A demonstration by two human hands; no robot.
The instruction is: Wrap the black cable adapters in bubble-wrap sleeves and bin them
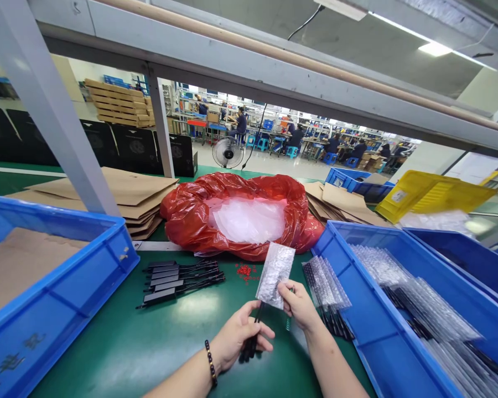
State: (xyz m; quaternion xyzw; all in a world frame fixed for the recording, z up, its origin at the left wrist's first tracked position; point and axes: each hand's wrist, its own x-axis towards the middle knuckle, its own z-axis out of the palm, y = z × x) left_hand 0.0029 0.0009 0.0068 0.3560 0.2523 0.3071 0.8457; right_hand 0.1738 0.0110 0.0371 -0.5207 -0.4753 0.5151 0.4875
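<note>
My right hand [299,305] pinches the lower right edge of a bubble-wrap bag [276,271], which is tilted above the green table. Black cables [251,345] hang out of the bag's lower end, and my left hand [241,336] has its thumb and fingers around them. What sits inside the bag is hard to make out. A thin green coil [289,323] shows just below my right hand. To the left lies a row of black boxed parts with cables [166,287]. Small red rings [244,271] are scattered behind my hands.
A red plastic sack [186,221] holds clear bags. Bagged parts [326,284] lie right of my hands, beside a blue bin [398,337] with more. Another blue bin [58,287] stands left. Cardboard sheets [128,190] are stacked behind; a shelf beam [249,50] crosses above.
</note>
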